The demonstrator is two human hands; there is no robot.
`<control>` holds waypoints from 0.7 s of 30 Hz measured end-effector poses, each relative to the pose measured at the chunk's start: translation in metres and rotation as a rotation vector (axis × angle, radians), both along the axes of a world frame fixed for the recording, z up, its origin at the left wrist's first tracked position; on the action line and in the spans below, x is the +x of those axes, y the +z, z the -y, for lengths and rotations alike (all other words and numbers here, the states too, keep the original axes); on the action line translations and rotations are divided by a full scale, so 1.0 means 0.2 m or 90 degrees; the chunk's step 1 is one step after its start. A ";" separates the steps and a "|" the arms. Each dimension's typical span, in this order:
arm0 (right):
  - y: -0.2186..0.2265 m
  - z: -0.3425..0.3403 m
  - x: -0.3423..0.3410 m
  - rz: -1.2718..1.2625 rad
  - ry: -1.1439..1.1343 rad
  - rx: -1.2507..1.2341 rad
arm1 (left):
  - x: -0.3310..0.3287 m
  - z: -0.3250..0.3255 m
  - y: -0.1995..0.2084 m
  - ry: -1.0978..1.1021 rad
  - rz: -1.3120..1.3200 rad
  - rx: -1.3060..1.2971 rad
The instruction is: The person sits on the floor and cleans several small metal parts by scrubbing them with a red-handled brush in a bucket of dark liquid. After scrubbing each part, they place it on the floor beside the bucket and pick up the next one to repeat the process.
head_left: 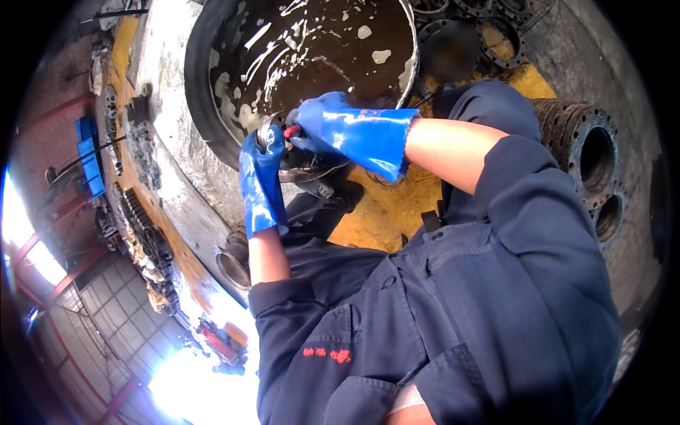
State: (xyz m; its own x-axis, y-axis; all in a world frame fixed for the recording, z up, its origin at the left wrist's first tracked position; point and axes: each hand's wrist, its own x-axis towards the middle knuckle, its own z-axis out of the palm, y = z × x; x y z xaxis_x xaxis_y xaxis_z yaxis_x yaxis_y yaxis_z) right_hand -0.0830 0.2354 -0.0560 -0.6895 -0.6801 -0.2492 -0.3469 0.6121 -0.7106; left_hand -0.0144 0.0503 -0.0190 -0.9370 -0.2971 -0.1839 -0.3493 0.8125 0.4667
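Note:
Both hands wear long, wet blue rubber gloves and meet at the near rim of a large round tub point(199, 85) of dark brown, foamy liquid. My left hand point(259, 166) is closed around a shiny round metal part point(270, 133), which looks like a ring. Just to its right, my right hand point(316, 124) is closed on a tool with a red end point(292, 132) that points at the metal part. The rest of this tool is hidden by the glove, so its kind does not show.
Stacked rusty flanged metal rings point(591, 149) stand at the right, with more flanges point(499, 42) beyond the tub. A metal cylinder point(234, 265) lies left of my legs. Small metal parts point(145, 234) line the far left. Yellow flooring point(375, 219) shows between my legs.

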 end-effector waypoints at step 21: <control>-0.03 -0.10 -0.11 0.281 -0.060 -0.210 | -0.37 0.03 0.21 -0.058 0.262 -0.034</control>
